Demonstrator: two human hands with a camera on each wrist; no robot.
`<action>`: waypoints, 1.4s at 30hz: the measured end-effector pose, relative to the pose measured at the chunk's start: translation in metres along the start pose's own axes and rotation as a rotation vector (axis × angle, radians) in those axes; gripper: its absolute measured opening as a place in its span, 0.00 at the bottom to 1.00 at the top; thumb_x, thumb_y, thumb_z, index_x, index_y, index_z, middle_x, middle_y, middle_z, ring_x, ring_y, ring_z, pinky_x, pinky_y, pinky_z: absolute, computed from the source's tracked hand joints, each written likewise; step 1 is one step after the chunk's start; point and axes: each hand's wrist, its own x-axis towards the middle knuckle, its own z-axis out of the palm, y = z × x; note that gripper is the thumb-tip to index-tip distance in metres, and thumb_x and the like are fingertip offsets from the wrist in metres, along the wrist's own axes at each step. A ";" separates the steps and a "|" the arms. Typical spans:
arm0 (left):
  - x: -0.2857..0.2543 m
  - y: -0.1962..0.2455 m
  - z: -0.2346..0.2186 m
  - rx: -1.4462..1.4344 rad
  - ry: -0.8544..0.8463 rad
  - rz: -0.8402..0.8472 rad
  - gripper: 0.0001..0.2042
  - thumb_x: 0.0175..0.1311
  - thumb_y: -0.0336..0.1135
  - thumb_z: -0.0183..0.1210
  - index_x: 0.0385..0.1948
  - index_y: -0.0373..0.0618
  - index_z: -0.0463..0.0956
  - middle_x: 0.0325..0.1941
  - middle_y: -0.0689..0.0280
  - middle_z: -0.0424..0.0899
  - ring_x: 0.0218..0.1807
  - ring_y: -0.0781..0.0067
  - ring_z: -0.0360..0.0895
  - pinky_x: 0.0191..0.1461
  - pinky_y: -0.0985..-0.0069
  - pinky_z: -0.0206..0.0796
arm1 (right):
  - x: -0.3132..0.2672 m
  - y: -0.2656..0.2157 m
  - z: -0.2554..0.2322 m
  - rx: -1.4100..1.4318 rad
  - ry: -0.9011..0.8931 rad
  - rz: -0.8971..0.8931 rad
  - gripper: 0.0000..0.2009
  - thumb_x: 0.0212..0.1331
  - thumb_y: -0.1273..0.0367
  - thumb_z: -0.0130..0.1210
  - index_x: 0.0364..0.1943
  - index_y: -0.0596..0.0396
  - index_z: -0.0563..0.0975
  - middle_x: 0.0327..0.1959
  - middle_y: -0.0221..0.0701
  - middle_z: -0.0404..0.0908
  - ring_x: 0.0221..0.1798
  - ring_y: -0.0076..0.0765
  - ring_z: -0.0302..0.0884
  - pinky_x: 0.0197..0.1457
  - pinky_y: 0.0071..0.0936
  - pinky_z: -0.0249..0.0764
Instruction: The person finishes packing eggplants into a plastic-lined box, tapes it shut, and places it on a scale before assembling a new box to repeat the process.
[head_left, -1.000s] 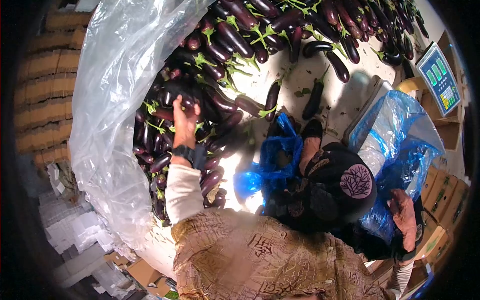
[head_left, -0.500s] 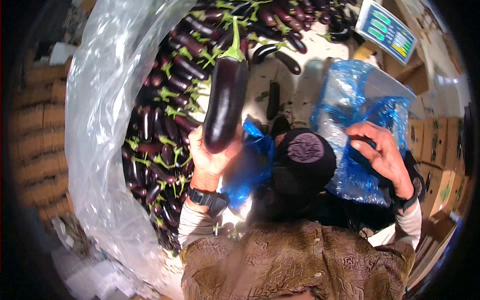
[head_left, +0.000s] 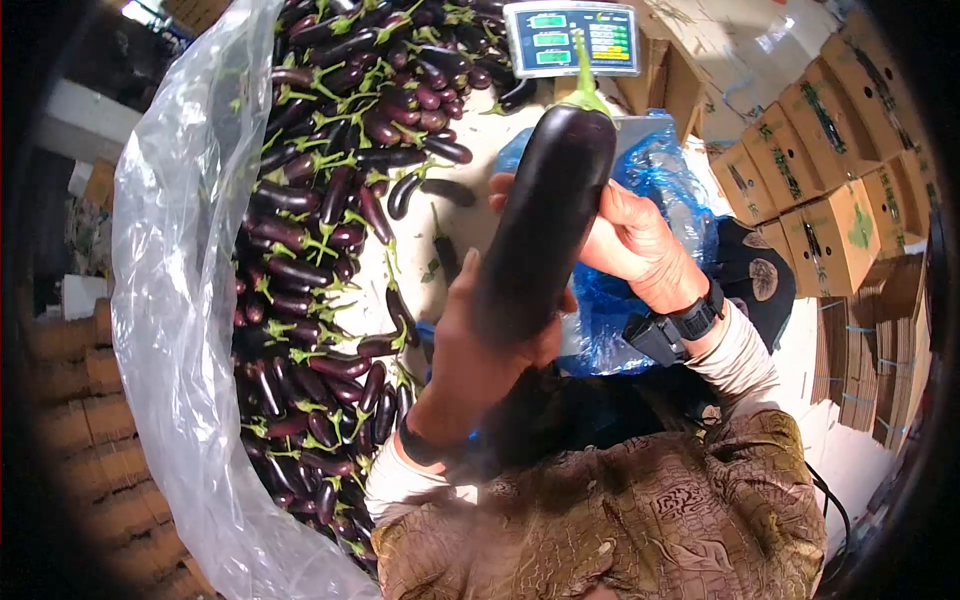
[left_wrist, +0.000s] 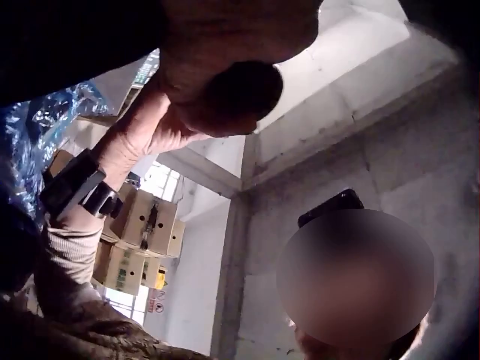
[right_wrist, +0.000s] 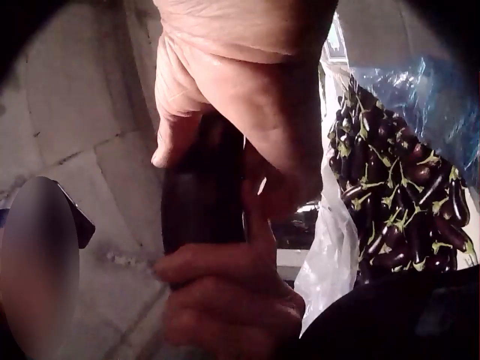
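Left hand: wrapped round the eggplant base.
Right hand: fingers curled on its upper side.
Risk: glossy skin could slip; stem might snap.

Big heap of dark purple aubergines with green stems lies on the pale floor, spreading from the top of the head view down the left, with a few loose ones just beside it. A sheet of clear crinkled plastic runs along the heap's left edge; a crumpled blue plastic bag sits right of the heap, and a digital weighing scale with a green-lit display is at the top, just above the bag. Brown cardboard boxes with green print are stacked at the right edge, more flat brown cartons in shadow on the far left.
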 end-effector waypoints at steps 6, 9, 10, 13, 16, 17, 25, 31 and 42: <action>0.017 -0.029 0.014 0.621 0.154 0.184 0.29 0.71 0.41 0.49 0.68 0.37 0.52 0.56 0.56 0.73 0.49 0.69 0.76 0.53 0.74 0.69 | -0.043 -0.030 -0.011 -0.096 0.324 -0.021 0.30 0.63 0.59 0.59 0.63 0.61 0.65 0.63 0.50 0.69 0.67 0.51 0.67 0.71 0.53 0.62; 0.030 -0.038 0.005 0.942 0.126 0.264 0.32 0.66 0.33 0.59 0.68 0.37 0.53 0.58 0.56 0.73 0.51 0.69 0.77 0.58 0.72 0.70 | -0.054 -0.029 -0.016 -0.056 0.348 -0.097 0.28 0.64 0.60 0.58 0.63 0.61 0.65 0.62 0.47 0.71 0.65 0.49 0.69 0.70 0.52 0.65; 0.032 -0.039 0.005 0.937 0.132 0.266 0.32 0.66 0.33 0.59 0.68 0.37 0.53 0.58 0.56 0.73 0.51 0.69 0.77 0.58 0.72 0.70 | -0.056 -0.028 -0.017 -0.030 0.369 -0.126 0.30 0.63 0.59 0.59 0.63 0.61 0.64 0.62 0.47 0.71 0.66 0.49 0.68 0.71 0.52 0.63; 0.031 -0.038 0.014 0.804 0.111 0.134 0.29 0.69 0.39 0.56 0.67 0.38 0.56 0.56 0.55 0.74 0.48 0.65 0.79 0.53 0.71 0.73 | -0.061 -0.035 -0.003 0.025 0.377 -0.130 0.27 0.65 0.58 0.55 0.63 0.60 0.65 0.62 0.44 0.70 0.66 0.45 0.67 0.71 0.47 0.62; 0.032 -0.038 0.004 0.584 0.062 0.042 0.25 0.72 0.43 0.52 0.65 0.38 0.60 0.54 0.54 0.76 0.44 0.64 0.80 0.51 0.71 0.73 | -0.073 -0.039 -0.004 -0.041 0.373 -0.154 0.21 0.68 0.64 0.53 0.61 0.58 0.68 0.59 0.39 0.74 0.64 0.39 0.69 0.67 0.40 0.66; 0.034 -0.038 0.001 0.580 0.057 0.038 0.25 0.72 0.43 0.52 0.65 0.38 0.60 0.54 0.54 0.76 0.44 0.64 0.80 0.51 0.71 0.73 | -0.076 -0.040 -0.004 -0.085 0.366 -0.153 0.21 0.68 0.64 0.53 0.61 0.57 0.68 0.59 0.39 0.74 0.64 0.39 0.70 0.67 0.40 0.66; 0.020 -0.036 0.010 0.913 0.025 -0.037 0.22 0.73 0.39 0.49 0.64 0.38 0.63 0.43 0.59 0.80 0.39 0.73 0.79 0.46 0.76 0.72 | -0.086 -0.054 0.001 -0.129 0.538 -0.111 0.26 0.66 0.61 0.54 0.63 0.60 0.65 0.58 0.54 0.73 0.60 0.54 0.74 0.63 0.50 0.72; -0.019 0.007 0.010 0.870 0.069 0.133 0.17 0.72 0.34 0.49 0.58 0.36 0.71 0.39 0.60 0.83 0.36 0.78 0.77 0.43 0.80 0.70 | -0.097 -0.068 0.031 -0.699 0.842 0.163 0.31 0.59 0.56 0.62 0.64 0.54 0.67 0.43 0.25 0.77 0.42 0.22 0.75 0.44 0.21 0.74; -0.046 0.058 -0.151 0.583 0.641 0.368 0.16 0.68 0.37 0.57 0.53 0.39 0.74 0.35 0.66 0.81 0.33 0.79 0.76 0.37 0.83 0.70 | -0.065 -0.041 -0.060 -1.106 0.826 1.122 0.37 0.50 0.46 0.64 0.61 0.53 0.70 0.51 0.31 0.76 0.52 0.31 0.72 0.50 0.28 0.69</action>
